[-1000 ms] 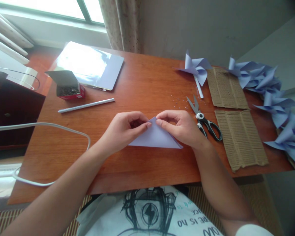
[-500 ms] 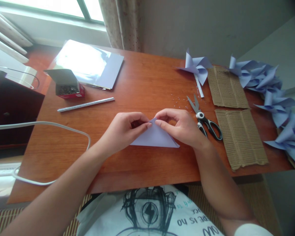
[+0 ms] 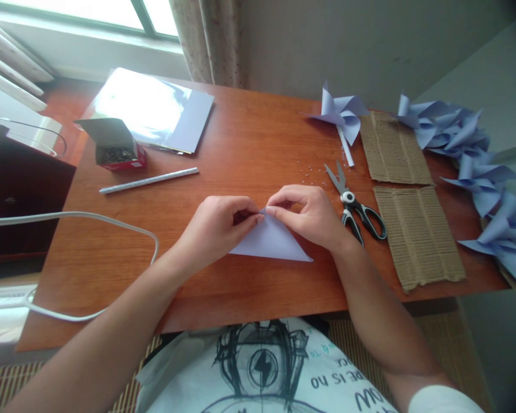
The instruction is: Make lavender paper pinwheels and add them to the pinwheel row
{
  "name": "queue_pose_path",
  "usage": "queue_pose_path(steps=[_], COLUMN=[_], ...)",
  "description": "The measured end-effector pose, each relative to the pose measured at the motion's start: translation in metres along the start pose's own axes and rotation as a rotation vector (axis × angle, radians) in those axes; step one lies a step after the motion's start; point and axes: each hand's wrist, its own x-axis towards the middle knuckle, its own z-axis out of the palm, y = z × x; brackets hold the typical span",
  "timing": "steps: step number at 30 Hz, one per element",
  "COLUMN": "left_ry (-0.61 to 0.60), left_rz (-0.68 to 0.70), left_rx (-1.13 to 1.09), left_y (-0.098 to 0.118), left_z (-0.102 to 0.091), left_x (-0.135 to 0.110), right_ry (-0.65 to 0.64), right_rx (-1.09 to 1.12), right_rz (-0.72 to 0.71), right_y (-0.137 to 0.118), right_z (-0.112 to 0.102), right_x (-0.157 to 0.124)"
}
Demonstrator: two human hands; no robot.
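Note:
A lavender sheet of paper [image 3: 272,241], folded into a triangle, rests on the wooden table with its tip pointing away from me. My left hand [image 3: 227,223] pinches it by the tip, its wrist covering the left corner. From the other side, my right hand [image 3: 305,213] grips the same tip between thumb and fingers, almost touching the left fingertips. Scissors [image 3: 348,198] with black and white handles lie blades apart, just right of my right hand. A paper pinwheel [image 3: 341,112] on a white stick lies farther back.
Two corrugated cardboard pieces [image 3: 419,241] lie at the right, beside several more pinwheels [image 3: 451,129]. At the back left are a lidded red box [image 3: 122,158] of small metal bits, a silvery stick [image 3: 150,180] and stacked paper sheets [image 3: 193,120]. A white cable [image 3: 112,225] loops over the left edge.
My right hand has shifted slightly left along the paper's tip, closer to my left fingers. The triangle's right corner now sits a little lower. My left hand is nearly still.

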Motion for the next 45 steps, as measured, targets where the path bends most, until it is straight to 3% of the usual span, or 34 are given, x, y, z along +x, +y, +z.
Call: queue_pose_path(steps=[20,45], left_ry=[-0.013,-0.024], left_rz=[-0.02,-0.019], left_rx=[-0.212,-0.188], left_y=[-0.0047,-0.0043], left_z=[0.0007,-0.0006], left_x=[0.0001,-0.0004], right_ry=[-0.04,-0.037], right_rx=[0.13,0.211], right_rz=[0.081,0.12], right_y=[-0.0022,-0.002], right_z=[-0.0073,-0.0077], right_x=[-0.0003,-0.0011])
